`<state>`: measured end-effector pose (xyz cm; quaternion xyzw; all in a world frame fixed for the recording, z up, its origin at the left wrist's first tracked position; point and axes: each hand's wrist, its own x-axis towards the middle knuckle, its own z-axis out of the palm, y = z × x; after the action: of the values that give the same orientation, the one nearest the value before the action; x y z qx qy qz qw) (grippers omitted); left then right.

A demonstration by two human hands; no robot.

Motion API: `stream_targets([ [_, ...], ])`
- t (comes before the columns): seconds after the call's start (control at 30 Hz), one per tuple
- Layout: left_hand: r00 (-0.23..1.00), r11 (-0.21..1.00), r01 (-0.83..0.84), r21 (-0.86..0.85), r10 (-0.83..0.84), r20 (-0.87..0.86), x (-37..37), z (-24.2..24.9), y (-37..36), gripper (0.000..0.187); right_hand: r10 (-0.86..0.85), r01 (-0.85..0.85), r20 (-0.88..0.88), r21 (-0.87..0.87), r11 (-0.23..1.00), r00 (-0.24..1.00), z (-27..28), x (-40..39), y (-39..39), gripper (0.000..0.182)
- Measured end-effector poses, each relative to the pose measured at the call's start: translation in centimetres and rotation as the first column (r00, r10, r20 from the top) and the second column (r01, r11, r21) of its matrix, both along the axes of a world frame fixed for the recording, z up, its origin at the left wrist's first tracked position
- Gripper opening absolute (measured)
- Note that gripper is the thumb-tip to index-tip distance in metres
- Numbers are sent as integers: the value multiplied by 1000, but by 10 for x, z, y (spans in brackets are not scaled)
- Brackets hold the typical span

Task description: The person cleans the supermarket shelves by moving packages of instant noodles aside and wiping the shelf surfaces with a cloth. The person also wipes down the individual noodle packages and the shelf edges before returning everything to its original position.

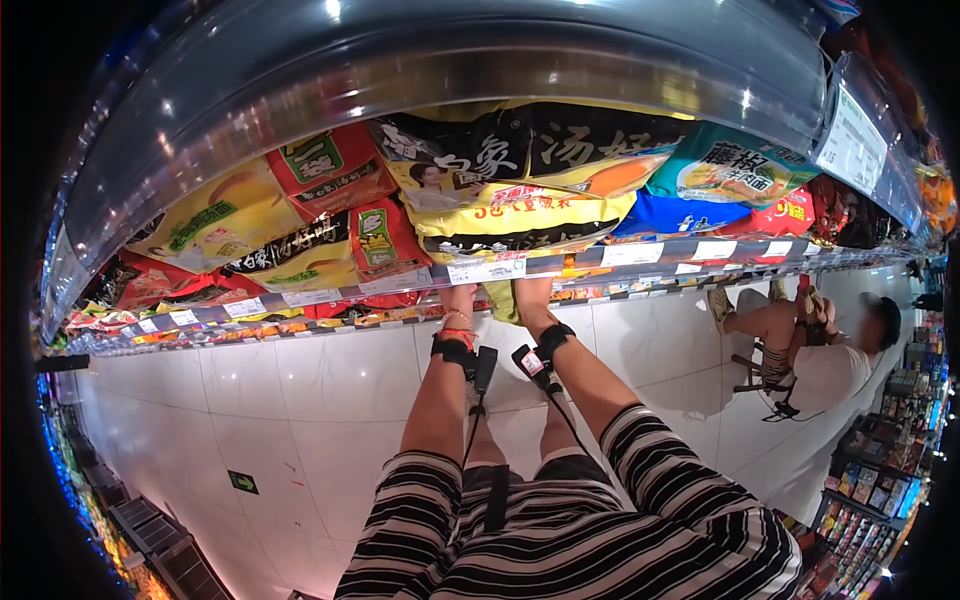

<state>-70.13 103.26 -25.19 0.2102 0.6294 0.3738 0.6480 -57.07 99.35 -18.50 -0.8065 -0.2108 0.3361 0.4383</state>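
Both my arms reach forward to the lower side of a store shelf edge [540,267]. My left hand [459,298] goes in beneath the price strip, its fingers hidden by the edge. Close to its right, my right hand [533,298] also passes under the strip, fingers out of sight. Between the two shows a small yellow-green piece [502,302], perhaps part of a packet; whether either hand grips it cannot be seen. Just above lie a yellow and black noodle multipack [520,215], a red packet [385,240] and a teal noodle packet [735,165].
A grey shelf [480,65] curves overhead. Blue packaging [675,215] and a red bag [780,215] lie to the right. Another person [835,375] crouches or sits low at the right on the white tiled floor [330,400]. Stocked racks [870,470] stand at the lower right.
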Motion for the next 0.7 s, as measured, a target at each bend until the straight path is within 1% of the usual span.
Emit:
stream_targets([
  [0.03,1000,1000,12,-1,-12,-13,-1,1,-2,46,13,-12,10,-38,999,1000,9,0,-3,40],
  [0.07,1000,1000,20,6,-20,-8,-2,2,-4,47,21,-21,1,-12,1000,1000,12,0,-4,41],
  [0.13,999,999,38,25,-38,3,-5,5,-6,49,38,-37,-15,42,998,999,2,2,-6,42],
  [0.23,994,1000,-3,20,1,106,-10,4,-11,52,82,-57,-102,229,972,991,-27,6,-8,42],
  [0.27,993,999,22,26,-25,116,-13,2,-12,53,113,-72,-144,266,961,983,-37,8,-9,42],
  [0.33,988,997,70,40,-75,135,-18,9,-13,55,181,-97,-225,341,935,957,-35,9,-12,41],
  [0.37,984,997,70,41,-76,163,-20,13,-16,57,196,-123,-184,349,929,963,-33,11,-17,40],
  [0.47,972,999,33,39,-41,230,-21,37,-22,58,213,-107,-297,338,935,931,-25,15,-23,43],
  [0.5,973,997,60,42,-68,220,-22,36,-24,59,195,-116,-238,310,943,951,-9,12,-27,42],
  [0.6,974,996,81,39,-88,207,-27,50,-31,59,199,-131,-193,317,939,961,3,12,-37,40],
  [0.63,972,993,116,33,-121,203,-30,52,-34,58,177,-146,-75,311,939,981,3,11,-41,36],
  [0.7,963,983,184,24,-185,195,-41,58,-37,56,220,-195,-73,252,948,973,10,14,-49,33],
])
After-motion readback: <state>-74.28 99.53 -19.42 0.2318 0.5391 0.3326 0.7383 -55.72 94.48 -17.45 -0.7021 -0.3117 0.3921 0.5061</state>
